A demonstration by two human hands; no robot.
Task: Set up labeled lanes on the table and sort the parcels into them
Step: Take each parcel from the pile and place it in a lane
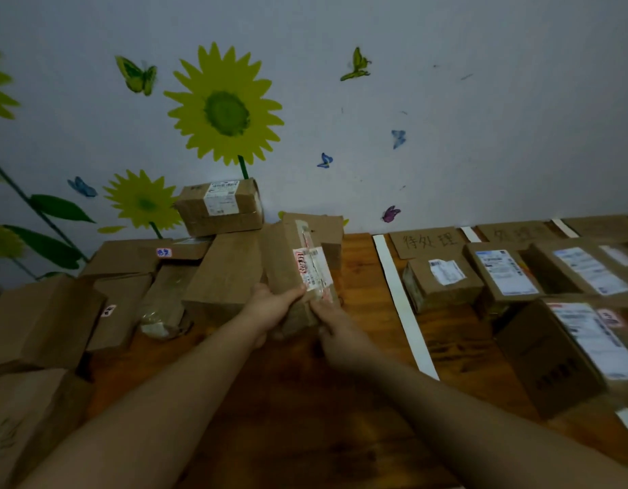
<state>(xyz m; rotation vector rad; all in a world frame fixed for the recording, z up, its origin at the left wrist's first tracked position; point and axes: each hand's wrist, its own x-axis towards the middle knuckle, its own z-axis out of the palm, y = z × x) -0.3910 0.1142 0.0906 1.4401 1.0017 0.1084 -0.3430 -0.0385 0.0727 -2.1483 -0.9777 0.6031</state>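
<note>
Both my hands hold one long brown cardboard parcel (pixel 307 255) with a red-and-white label, tilted up over the middle of the wooden table (pixel 291 400). My left hand (pixel 272 308) grips its near left side, thumb on top. Its near right corner is gripped by my right hand (pixel 335 330). On the right, white tape strips (pixel 399 298) mark lanes headed by cardboard signs (pixel 429 241) with handwritten characters. Sorted parcels (pixel 443 282) lie in those lanes.
A pile of unsorted cardboard boxes (pixel 136 277) fills the table's left side, one box (pixel 220 206) stacked on top against the wall. More labelled boxes (pixel 570 351) crowd the right lanes. The wall behind carries sunflower and butterfly stickers.
</note>
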